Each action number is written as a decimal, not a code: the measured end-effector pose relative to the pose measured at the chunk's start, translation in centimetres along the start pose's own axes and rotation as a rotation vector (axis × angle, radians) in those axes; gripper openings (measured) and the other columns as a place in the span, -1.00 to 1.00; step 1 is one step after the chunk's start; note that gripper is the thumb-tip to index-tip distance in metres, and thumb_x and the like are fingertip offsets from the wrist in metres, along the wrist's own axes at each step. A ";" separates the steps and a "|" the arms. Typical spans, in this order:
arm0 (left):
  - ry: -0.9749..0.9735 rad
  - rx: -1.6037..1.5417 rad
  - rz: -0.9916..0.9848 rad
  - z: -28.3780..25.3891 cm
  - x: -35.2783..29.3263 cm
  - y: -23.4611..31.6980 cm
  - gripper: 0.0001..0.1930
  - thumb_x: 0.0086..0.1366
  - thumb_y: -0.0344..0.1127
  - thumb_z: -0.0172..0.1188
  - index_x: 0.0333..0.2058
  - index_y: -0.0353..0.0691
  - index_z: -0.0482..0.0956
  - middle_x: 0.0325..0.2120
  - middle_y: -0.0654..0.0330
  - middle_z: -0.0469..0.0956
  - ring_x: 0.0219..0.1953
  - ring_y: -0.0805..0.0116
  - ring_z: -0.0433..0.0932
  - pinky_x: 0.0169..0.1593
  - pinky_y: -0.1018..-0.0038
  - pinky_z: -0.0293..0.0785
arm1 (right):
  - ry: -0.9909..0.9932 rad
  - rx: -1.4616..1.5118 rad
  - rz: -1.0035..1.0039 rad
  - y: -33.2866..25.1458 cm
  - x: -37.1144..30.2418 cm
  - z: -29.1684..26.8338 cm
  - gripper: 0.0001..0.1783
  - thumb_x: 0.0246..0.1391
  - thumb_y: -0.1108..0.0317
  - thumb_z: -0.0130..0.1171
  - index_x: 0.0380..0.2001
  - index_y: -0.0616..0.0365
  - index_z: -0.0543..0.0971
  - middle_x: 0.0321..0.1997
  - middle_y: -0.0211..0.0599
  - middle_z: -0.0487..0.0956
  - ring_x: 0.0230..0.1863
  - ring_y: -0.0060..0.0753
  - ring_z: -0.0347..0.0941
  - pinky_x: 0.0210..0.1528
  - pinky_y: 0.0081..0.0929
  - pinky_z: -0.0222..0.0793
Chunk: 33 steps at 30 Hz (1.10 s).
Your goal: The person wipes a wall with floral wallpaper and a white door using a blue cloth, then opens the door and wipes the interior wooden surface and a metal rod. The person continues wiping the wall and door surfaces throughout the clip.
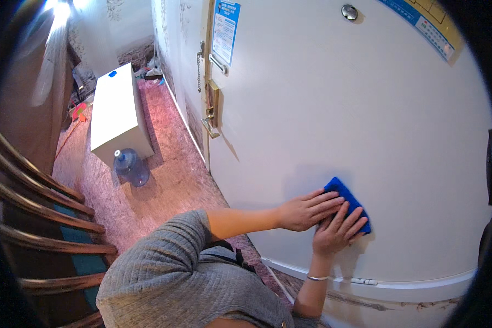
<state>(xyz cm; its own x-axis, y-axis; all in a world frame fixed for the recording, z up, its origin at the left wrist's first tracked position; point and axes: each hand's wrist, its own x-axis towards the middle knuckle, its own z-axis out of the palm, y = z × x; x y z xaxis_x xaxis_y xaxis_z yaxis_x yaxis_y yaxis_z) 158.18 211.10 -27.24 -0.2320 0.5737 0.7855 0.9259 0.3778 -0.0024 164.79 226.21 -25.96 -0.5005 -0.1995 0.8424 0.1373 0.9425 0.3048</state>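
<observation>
A folded blue cloth lies pressed against the white door. My left hand reaches across from the left, its fingers stretched over the cloth's near-left edge and touching the fingers of my right hand. From below comes my right hand, a silver bracelet on its wrist. Its fingers are spread and bent a little over the cloth, holding it to the door. The palms and the underside of the cloth are hidden.
On the door's left edge are a brass handle and a chain; a round peephole sits high up. Left stand a white cabinet, a clear blue water jug and a curved wooden chair back on pinkish flooring.
</observation>
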 end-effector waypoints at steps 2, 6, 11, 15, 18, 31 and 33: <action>-0.008 -0.112 0.050 -1.2 2.1 -0.8 -0.41 0.33 -0.25 -0.02 0.31 -0.35 0.27 0.39 0.01 0.17 0.45 0.06 0.10 0.45 0.12 -0.02 | 0.008 -0.059 0.041 0.8 1.8 -0.8 -0.44 0.40 -0.03 -0.12 0.31 0.00 0.40 0.48 -0.03 0.20 0.53 0.13 -0.06 0.49 0.19 -0.38; 0.022 -0.278 0.170 -2.2 6.4 -0.3 -0.35 0.35 -0.20 -0.04 0.36 -0.35 0.17 0.42 0.05 0.10 0.47 0.14 0.04 0.46 0.17 -0.04 | 0.022 -0.090 0.183 2.9 3.5 -3.2 -0.36 0.38 -0.11 -0.13 0.33 0.06 0.35 0.51 0.07 0.11 0.54 0.15 -0.10 0.48 0.20 -0.43; 0.016 -0.503 0.252 -0.7 6.3 1.8 -0.36 0.42 -0.21 -0.05 0.39 -0.34 0.09 0.43 0.10 0.09 0.47 0.24 0.04 0.47 0.25 -0.03 | -0.047 -0.199 0.247 2.9 1.2 -5.6 -0.34 0.42 -0.07 -0.20 0.38 0.15 0.26 0.54 0.10 0.02 0.54 0.18 -0.11 0.47 0.17 -0.29; -0.009 -0.512 0.297 2.0 3.6 2.3 -0.41 0.44 -0.25 -0.09 0.39 -0.33 0.13 0.42 0.10 0.11 0.48 0.28 0.01 0.49 0.24 -0.07 | -0.164 -0.225 0.311 1.6 -2.5 -5.4 -0.32 0.43 -0.07 -0.23 0.42 0.14 0.15 0.55 0.13 -0.05 0.54 0.25 -0.15 0.46 0.22 -0.23; -0.032 -0.468 0.283 3.5 0.9 1.5 -0.43 0.45 -0.26 -0.11 0.38 -0.31 0.16 0.42 0.12 0.12 0.48 0.27 0.01 0.49 0.21 -0.08 | -0.163 -0.133 0.305 0.0 -4.9 -3.6 -0.33 0.43 -0.04 -0.23 0.42 0.14 0.14 0.55 0.15 -0.07 0.53 0.31 -0.16 0.45 0.26 -0.20; -0.013 0.054 -0.155 -1.8 -8.0 -7.4 -0.44 0.36 -0.21 0.01 0.31 -0.23 0.32 0.41 0.15 0.15 0.47 0.18 0.03 0.47 0.02 -0.10 | -0.229 0.124 -0.144 -9.6 1.8 2.9 -0.43 0.37 0.28 -0.10 0.40 0.16 0.24 0.53 -0.21 0.14 0.54 -0.07 -0.04 0.49 -0.05 -0.20; -0.037 0.130 -0.187 -3.3 -7.2 -8.4 -0.42 0.37 -0.20 0.03 0.34 -0.19 0.27 0.41 0.17 0.14 0.48 0.20 0.00 0.48 0.02 -0.13 | -0.231 0.178 -0.146 -10.3 4.3 2.5 -0.43 0.37 0.30 -0.12 0.41 0.14 0.22 0.53 -0.24 0.15 0.54 -0.15 -0.03 0.50 -0.10 -0.24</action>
<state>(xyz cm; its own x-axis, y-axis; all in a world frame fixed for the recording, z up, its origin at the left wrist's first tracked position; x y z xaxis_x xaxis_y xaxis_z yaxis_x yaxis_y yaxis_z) 153.01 201.37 -30.84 -0.4089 0.5104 0.7565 0.8200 0.5692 0.0592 159.04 216.33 -26.59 -0.6876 -0.2893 0.6659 -0.0918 0.9445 0.3155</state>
